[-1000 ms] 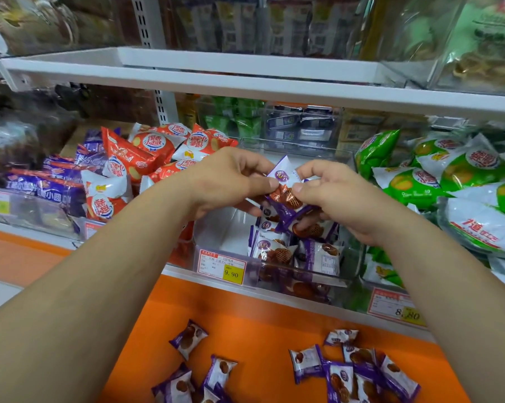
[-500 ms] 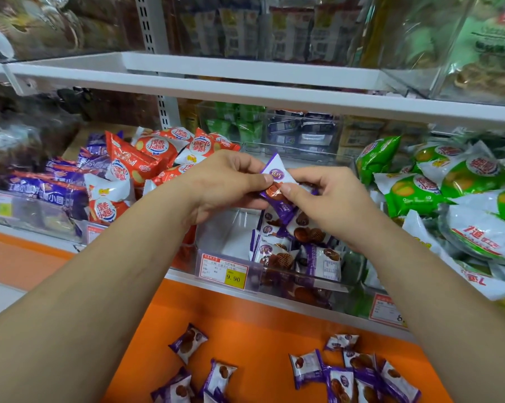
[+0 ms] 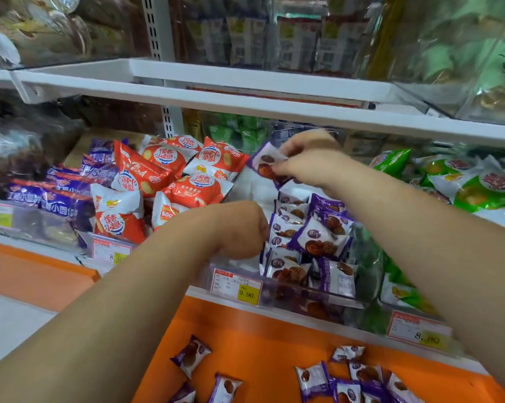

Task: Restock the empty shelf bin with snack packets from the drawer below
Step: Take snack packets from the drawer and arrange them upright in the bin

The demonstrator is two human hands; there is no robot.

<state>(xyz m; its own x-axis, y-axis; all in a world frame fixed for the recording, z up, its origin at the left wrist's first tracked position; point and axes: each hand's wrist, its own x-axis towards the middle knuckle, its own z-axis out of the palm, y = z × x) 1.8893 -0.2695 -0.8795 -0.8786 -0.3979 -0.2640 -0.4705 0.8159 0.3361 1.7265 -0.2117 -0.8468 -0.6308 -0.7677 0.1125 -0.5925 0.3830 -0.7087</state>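
One blurred packet point(image 3: 266, 164) — left hand point(image 3: 236, 229) fingers hidden.

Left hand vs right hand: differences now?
Right hand pinches a purple snack packet; left hand is curled, nothing visible in it. Right hand is up at the back of the clear shelf bin; left hand is lower, near its front. Both are above the bin.

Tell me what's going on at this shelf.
A person is restocking a clear shelf bin with purple snack packets. The right hand pinches one packet over the back of the bin, which is partly filled. The left hand hangs near the bin's front, its grasp hidden. More packets lie in the orange drawer below.
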